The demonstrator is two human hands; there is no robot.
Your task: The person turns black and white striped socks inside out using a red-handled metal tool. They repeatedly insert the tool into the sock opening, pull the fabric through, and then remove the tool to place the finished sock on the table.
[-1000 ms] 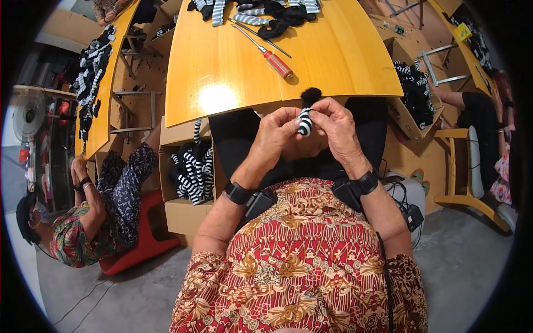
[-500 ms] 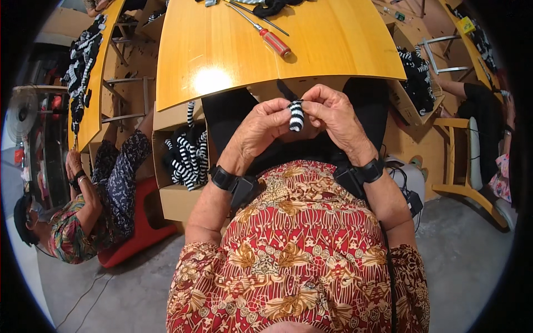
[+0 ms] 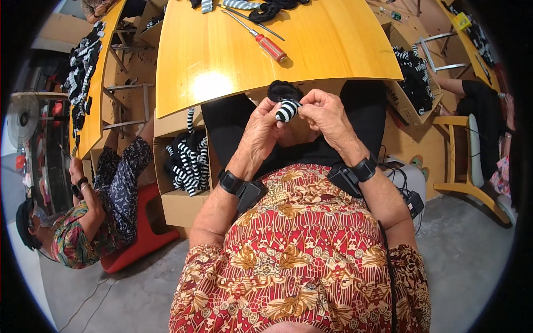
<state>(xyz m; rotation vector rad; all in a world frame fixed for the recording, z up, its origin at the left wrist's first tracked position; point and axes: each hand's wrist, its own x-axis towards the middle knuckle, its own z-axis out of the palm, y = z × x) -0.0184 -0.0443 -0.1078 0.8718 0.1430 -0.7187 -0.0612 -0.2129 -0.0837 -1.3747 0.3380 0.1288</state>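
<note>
Tilted sideways since earlier frame: striped knit piece point(image 3: 287, 110) | pinched by left hand point(image 3: 261, 125) and, apparently, right hand point(image 3: 330, 115) | held just off counter point(image 3: 333, 50) | likely light, soft, stretchy; best gripped at edges

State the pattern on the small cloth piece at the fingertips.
The small cloth piece has black-and-white stripes, seen best in the head view.

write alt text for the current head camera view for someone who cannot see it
The left hand and right hand hold a small black-and-white striped cloth piece by the near edge of a yellow table. A red-handled screwdriver lies on the table, and a cardboard box of striped pieces stands to the left.
</note>
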